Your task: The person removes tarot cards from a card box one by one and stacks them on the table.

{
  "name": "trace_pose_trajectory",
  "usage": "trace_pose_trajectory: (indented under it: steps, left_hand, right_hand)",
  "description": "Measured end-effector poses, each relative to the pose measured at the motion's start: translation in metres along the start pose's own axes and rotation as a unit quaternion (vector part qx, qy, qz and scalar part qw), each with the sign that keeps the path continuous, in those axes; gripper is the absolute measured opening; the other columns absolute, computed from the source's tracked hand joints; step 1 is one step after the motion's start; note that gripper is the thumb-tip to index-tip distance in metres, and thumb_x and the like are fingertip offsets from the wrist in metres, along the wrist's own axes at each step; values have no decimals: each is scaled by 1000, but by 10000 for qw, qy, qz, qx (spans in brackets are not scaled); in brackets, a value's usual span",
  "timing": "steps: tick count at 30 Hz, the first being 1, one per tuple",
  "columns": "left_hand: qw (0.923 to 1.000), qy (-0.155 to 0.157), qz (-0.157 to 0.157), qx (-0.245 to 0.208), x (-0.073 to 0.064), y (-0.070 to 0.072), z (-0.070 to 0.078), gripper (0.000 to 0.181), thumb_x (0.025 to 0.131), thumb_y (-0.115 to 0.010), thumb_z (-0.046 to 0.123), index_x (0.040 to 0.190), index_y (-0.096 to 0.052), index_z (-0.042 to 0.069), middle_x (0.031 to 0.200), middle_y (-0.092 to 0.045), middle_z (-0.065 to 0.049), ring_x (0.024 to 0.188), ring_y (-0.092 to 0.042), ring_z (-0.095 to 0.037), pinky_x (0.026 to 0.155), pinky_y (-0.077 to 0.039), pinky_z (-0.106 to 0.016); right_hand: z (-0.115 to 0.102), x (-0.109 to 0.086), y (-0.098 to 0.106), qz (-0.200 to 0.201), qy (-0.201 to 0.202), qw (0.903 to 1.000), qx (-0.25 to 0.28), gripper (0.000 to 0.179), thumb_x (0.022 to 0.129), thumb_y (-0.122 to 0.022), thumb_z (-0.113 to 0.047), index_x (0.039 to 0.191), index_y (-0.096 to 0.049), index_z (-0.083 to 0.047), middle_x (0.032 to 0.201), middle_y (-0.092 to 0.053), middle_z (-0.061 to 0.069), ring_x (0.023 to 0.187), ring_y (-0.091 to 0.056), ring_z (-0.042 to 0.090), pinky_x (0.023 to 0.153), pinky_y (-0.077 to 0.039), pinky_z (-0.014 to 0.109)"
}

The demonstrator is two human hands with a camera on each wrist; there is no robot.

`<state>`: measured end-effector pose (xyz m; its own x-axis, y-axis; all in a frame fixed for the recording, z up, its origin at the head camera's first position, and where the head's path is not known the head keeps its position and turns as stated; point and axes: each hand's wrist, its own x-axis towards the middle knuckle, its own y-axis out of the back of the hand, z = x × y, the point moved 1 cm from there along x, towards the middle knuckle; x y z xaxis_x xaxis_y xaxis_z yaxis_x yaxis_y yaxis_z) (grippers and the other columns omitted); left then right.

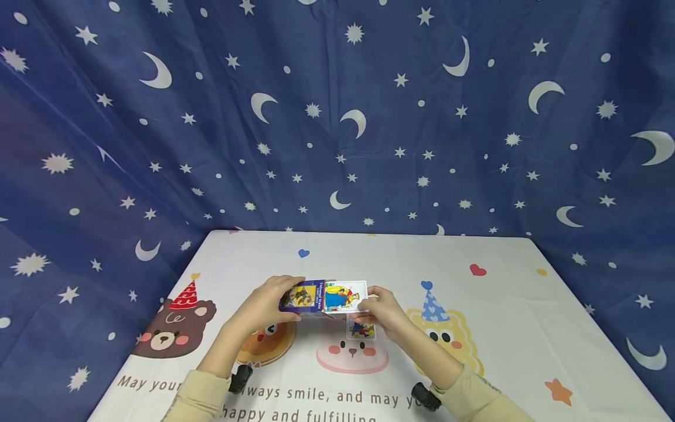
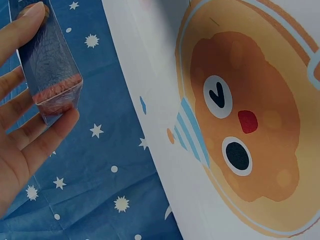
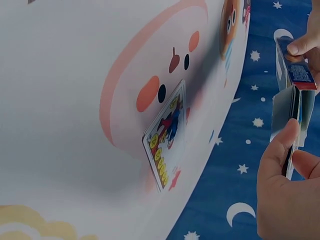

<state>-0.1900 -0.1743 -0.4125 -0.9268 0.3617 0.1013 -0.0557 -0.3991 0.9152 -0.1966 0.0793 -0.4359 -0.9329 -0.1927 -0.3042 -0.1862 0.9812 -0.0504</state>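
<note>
My left hand (image 1: 270,302) grips a dark blue tarot card box (image 1: 303,296) with a yellow picture panel, held above the table. Clear wrap covers the box's end (image 2: 57,95) in the left wrist view, with the thumb on one face and fingers around the other side. A deck of picture cards (image 1: 345,296) sticks out of the box's right end. My right hand (image 1: 389,312) pinches the outer end of that deck between thumb and fingers. Below the hands, a small stack of cards (image 3: 166,137) lies face up on the table, partly covered by the right hand in the head view.
A white tablecloth (image 1: 422,258) printed with cartoon faces, hearts and lettering covers the table. Behind and beside it hangs a dark blue curtain (image 1: 316,135) with moons and stars. Black straps (image 1: 426,397) sit at both wrists.
</note>
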Motion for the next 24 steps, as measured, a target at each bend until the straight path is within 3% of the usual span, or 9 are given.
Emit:
trace_pose_trajectory:
  steps: [16,24]
  left_hand:
    - [10000,-13,9,-3,-6,-1,-2,77,68,-84,28,135,-51,13,132,-56,-9,126,-48,-30,103,-42,-51]
    - [10000,-57,16,-39,-8,-1,-5,77,68,-85,27,135,-51,11,132,-56,-10,124,-49,-31,102,-43,-51]
  right_hand:
    - [-4,-3,11,9,65,9996,-289,33,83,-56,5,115,-46,8,75,-67,7,56,-63,8,61,-58,23]
    - [-3,-2,18,61,182,9992,-344,30,80,-54,6,110,-49,10,71,-63,3,57,-61,8,55,-53,17]
